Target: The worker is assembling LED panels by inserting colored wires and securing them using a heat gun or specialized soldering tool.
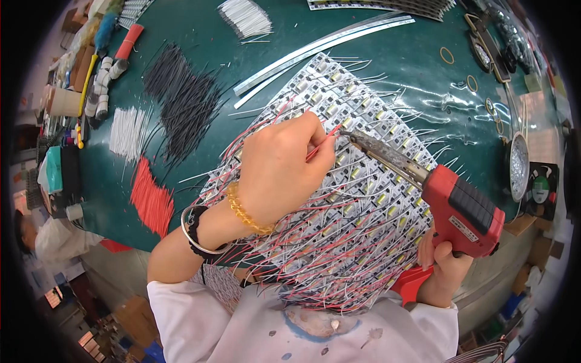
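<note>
Red wire [334, 129], head view: its end is pinched between the thumb and fingertips of my left hand [287, 160], held over the upper part of the circuit board sheet [357, 175]. Right hand [446, 257] is wrapped round the handle of a red soldering gun [466, 209], its tip just beside the wire; can't tell whether tip, wire and pad actually touch. Sheet lies at a slant on the green worktop [287, 36], near edge right up against my shirt [260, 330].

Progress, judging by how things lie: well along, not finished. Lower and left parts of the sheet carry a thick tangle of red, white and black wires, so those rows look mostly wired. Upper right part shows white and dark ends sticking out past the edge but hardly any red, so I'd say red is what's left there. Whether every joint is sound: too small to tell. Part of the sheet is hidden under my left wrist.

Stock is not used up: red wire pile [151, 196], black wire pile [187, 103], white wire pile [128, 132] on the left, another white bundle [245, 18] at the far side. Pale strips [339, 41] lie beyond the sheet, apart from the work.
</note>
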`<state>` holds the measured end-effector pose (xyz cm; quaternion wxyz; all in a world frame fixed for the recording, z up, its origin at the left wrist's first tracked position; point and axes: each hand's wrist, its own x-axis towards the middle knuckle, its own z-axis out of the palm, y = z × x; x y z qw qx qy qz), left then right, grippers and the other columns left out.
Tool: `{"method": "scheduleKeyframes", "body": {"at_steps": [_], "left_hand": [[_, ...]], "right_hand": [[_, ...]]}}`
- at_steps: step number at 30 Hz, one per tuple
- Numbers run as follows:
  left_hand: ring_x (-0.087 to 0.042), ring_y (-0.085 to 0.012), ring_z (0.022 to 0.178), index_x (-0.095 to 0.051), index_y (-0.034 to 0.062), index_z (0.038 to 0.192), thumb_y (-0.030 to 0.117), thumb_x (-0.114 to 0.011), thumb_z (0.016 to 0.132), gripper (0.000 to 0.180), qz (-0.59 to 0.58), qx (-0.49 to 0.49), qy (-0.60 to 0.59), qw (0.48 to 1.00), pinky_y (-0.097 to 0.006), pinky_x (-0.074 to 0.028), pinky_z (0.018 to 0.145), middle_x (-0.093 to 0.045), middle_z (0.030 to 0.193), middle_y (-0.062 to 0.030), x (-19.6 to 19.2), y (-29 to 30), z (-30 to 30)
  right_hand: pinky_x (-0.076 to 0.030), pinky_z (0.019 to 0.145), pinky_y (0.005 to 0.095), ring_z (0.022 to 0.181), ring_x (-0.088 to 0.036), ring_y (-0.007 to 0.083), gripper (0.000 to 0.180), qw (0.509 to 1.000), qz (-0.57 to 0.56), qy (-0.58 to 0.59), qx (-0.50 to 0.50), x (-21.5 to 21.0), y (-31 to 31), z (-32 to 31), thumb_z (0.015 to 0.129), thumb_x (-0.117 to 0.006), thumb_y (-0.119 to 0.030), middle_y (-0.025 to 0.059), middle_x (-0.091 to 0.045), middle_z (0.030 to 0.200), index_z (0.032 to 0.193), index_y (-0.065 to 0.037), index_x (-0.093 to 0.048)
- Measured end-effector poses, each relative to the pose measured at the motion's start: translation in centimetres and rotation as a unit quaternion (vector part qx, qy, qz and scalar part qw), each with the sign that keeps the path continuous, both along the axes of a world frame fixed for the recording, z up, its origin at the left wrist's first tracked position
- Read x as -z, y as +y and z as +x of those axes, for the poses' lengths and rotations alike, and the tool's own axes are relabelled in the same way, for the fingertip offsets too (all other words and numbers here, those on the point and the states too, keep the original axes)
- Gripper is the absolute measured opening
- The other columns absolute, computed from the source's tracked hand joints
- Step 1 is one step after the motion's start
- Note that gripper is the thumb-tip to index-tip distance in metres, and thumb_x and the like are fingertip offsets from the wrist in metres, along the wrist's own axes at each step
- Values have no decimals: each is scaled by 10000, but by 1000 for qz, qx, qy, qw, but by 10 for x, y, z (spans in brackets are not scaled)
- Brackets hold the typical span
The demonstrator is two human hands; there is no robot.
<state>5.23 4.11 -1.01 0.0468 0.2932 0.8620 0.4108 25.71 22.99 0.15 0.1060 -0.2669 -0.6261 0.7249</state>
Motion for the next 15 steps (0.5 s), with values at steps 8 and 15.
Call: {"method": "scheduleKeyframes", "body": {"at_steps": [8,15], "left_hand": [[-538,-135,492,-578,5,707,112,-672,781,161,-20,7,1,1000,-269,-419,489,-597,589,-72,-2,0,0],[-517,-100,496,-577,1,702,114,-670,794,173,-17,3,-8,1000,-245,-407,485,-591,583,-56,0,0,0]], "right_hand": [[-348,363,231,336,-411,100,727,995,70,63,-12,0,-4,1,834,-628,-473,12,-454,469,1181,127,-409],[-355,358,233,414,-478,110,764,998,-14,53,21,2,-3,7,722,-800,-301,68,-541,677,1270,26,-379]]}}
